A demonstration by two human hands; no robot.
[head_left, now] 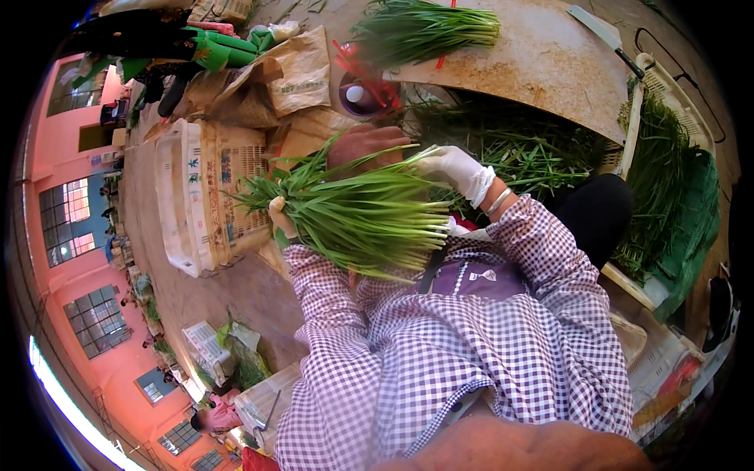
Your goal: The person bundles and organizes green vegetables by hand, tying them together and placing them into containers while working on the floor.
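Observation:
A thick bunch of garlic chives [361, 208] lies across in front of me, pale stalk ends to the right, green leaf tips to the left. At the leafy end my left hand [282, 217] grips it; light covering shows on the fingers, and the rest is hidden by leaves. My right hand [457, 171], in a white glove, closes on stalks at the bunch's upper right edge. Its fingertips are partly hidden. Behind the bunch is a bare-skinned shape like a hand [365, 147]; whose it is, I cannot tell.
Another bunch of chives [428, 31] with red ties rests on a board [542, 63], beside a knife [605, 38]. Loose greens [526, 145] lie below. White crates [200, 196] stand left, brown sacks [294, 74] behind. A crate of greens [656, 180] is at right.

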